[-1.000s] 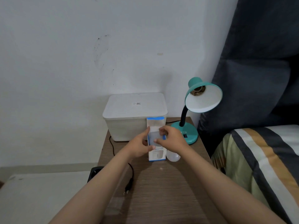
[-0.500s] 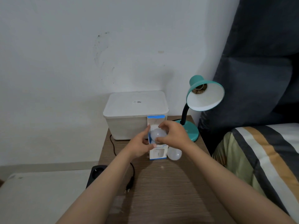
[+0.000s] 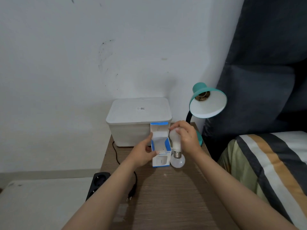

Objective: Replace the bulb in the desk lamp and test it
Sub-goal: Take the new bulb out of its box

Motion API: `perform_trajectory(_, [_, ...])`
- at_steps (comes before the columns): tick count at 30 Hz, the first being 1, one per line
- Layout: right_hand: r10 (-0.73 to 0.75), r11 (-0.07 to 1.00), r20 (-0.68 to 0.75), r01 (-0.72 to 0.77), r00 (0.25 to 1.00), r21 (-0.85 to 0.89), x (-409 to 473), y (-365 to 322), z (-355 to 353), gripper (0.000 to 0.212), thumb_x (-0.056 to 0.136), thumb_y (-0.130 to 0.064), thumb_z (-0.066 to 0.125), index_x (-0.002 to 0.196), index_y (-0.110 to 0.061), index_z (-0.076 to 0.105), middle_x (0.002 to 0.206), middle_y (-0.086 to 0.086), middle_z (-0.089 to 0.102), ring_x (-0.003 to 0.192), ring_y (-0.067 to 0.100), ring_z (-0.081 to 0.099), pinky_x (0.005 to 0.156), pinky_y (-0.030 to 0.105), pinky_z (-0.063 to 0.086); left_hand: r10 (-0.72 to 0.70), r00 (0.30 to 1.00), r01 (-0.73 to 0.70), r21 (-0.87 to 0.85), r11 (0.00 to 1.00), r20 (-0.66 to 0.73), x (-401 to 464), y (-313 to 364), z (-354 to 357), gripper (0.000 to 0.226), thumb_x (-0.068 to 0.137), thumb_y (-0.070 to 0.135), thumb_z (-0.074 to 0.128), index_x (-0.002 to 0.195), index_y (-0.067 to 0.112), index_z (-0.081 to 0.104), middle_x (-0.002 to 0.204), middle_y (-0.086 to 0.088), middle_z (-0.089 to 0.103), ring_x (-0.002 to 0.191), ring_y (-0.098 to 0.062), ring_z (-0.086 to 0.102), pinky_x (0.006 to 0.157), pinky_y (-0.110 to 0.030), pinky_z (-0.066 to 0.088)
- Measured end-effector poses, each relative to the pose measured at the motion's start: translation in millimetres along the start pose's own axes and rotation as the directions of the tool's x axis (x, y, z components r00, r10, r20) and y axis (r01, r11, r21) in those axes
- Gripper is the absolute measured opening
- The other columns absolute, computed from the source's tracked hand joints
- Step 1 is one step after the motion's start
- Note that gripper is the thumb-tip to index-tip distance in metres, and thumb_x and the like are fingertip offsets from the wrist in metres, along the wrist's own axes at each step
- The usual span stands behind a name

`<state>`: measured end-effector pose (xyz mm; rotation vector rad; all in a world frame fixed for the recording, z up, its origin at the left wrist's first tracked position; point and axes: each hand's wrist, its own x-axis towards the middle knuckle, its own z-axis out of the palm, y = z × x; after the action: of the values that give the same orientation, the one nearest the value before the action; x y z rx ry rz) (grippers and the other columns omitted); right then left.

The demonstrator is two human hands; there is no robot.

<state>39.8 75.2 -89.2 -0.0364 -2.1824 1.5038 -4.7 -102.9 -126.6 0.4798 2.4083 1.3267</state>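
Note:
A teal desk lamp [image 3: 207, 103] stands at the table's back right, its white-lined shade facing me with an empty socket [image 3: 203, 97]. My right hand [image 3: 187, 138] grips a white bulb [image 3: 175, 140] by its globe, screw base pointing down, just right of a small blue-and-white carton [image 3: 160, 146]. My left hand [image 3: 142, 153] holds that upright carton, whose top flap is open. A second white bulb [image 3: 178, 161] lies on the table right below the held one.
A white lidded storage box [image 3: 138, 120] sits against the wall behind the carton. The lamp's black cord and unplugged plug [image 3: 132, 191] lie on the wooden table [image 3: 166, 196]. A black power strip [image 3: 97, 183] is at the table's left edge. A striped bed [image 3: 269, 171] borders the right.
My right hand has lifted the bulb fully out of the carton and moved it to the right, so its screw base now shows. My left hand still holds the carton.

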Motion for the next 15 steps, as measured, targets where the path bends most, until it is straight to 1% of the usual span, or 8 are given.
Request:
perform_trajectory(2, [0.065, 0.996, -0.076, -0.069, 0.995, -0.049, 0, 1, 1, 0.029, 0.090, -0.033, 0.053, 0.069, -0.017, 0.066, 0.075, 0.004, 0.067, 0.076, 0.016, 0.060, 0.073, 0.035, 0.049, 0.049, 0.998, -0.049, -0.007, 0.999, -0.042, -5, 0, 4, 0.076, 0.085, 0.024, 0.066, 0.143, 0.039, 0.020, 0.094, 0.015, 0.061, 0.089, -0.006, 0.060, 0.069, -0.017, 0.050])
perform_trajectory(4, [0.089, 0.988, -0.121, -0.103, 0.989, -0.114, -1, 4, 1, 0.019, 0.087, -0.030, 0.061, 0.078, -0.014, 0.067, 0.076, 0.003, 0.068, 0.077, 0.015, 0.062, 0.074, 0.035, 0.053, 0.075, 0.992, -0.075, 0.005, 0.997, -0.099, -8, -1, 8, 0.070, 0.084, 0.024, 0.067, 0.141, 0.036, 0.027, 0.090, 0.013, 0.061, 0.086, -0.004, 0.060, 0.071, -0.022, 0.053])
perform_trajectory(5, [0.094, 0.984, -0.110, -0.109, 0.990, -0.143, -2, 5, 0, 0.012, 0.084, -0.028, 0.065, 0.086, -0.016, 0.068, 0.078, -0.001, 0.068, 0.077, 0.012, 0.062, 0.074, 0.033, 0.054, 0.075, 0.989, -0.075, 0.007, 0.997, -0.125, -10, -1, 9, 0.068, 0.084, 0.024, 0.067, 0.140, 0.032, 0.030, 0.086, 0.014, 0.058, 0.083, -0.003, 0.058, 0.071, -0.022, 0.052])
perform_trajectory(7, [0.101, 0.969, -0.048, -0.109, 0.994, -0.224, -5, 9, -2, 0.023, 0.079, -0.029, 0.071, 0.101, -0.022, 0.068, 0.076, -0.007, 0.068, 0.074, 0.006, 0.063, 0.071, 0.027, 0.054, 0.066, 0.983, -0.066, 0.010, 0.998, -0.170, -11, -1, 12, 0.067, 0.083, 0.025, 0.068, 0.140, 0.021, 0.032, 0.082, 0.013, 0.054, 0.082, -0.005, 0.056, 0.074, -0.023, 0.050])
perform_trajectory(9, [0.117, 0.936, 0.038, -0.097, 0.992, -0.340, -7, 12, -3, 0.033, 0.076, -0.032, 0.073, 0.108, -0.028, 0.066, 0.073, -0.011, 0.068, 0.074, 0.003, 0.063, 0.070, 0.026, 0.054, 0.047, 0.978, -0.049, -0.005, 0.999, -0.201, -11, -2, 14, 0.072, 0.082, 0.025, 0.069, 0.142, 0.017, 0.030, 0.085, 0.010, 0.054, 0.082, -0.004, 0.056, 0.073, -0.017, 0.047])
perform_trajectory(11, [0.134, 0.895, 0.108, -0.074, 0.985, -0.440, -9, 14, -3, 0.031, 0.075, -0.034, 0.074, 0.106, -0.031, 0.068, 0.076, -0.014, 0.070, 0.079, 0.002, 0.063, 0.074, 0.029, 0.054, 0.049, 0.973, -0.054, -0.016, 0.998, -0.225, -13, 0, 16, 0.069, 0.082, 0.020, 0.070, 0.140, 0.015, 0.033, 0.084, 0.011, 0.055, 0.077, 0.002, 0.055, 0.062, -0.004, 0.043])
perform_trajectory(12, [0.138, 0.879, 0.132, -0.060, 0.982, -0.472, -9, 16, -2, 0.027, 0.075, -0.035, 0.074, 0.102, -0.031, 0.070, 0.079, -0.014, 0.071, 0.081, 0.003, 0.064, 0.077, 0.030, 0.054, 0.054, 0.971, -0.058, -0.012, 0.998, -0.233, -14, -1, 16, 0.066, 0.082, 0.019, 0.070, 0.139, 0.016, 0.036, 0.084, 0.012, 0.055, 0.076, 0.004, 0.054, 0.059, -0.002, 0.042])
perform_trajectory(15, [0.130, 0.861, 0.161, -0.030, 0.978, -0.509, -11, 20, -1, 0.018, 0.074, -0.036, 0.075, 0.089, -0.028, 0.074, 0.085, -0.014, 0.071, 0.083, 0.004, 0.064, 0.079, 0.033, 0.054, 0.093, 0.964, -0.095, 0.007, 0.995, -0.249, -15, -3, 18, 0.059, 0.082, 0.022, 0.069, 0.134, 0.021, 0.042, 0.095, 0.009, 0.061, 0.084, -0.002, 0.058, 0.063, -0.007, 0.046])
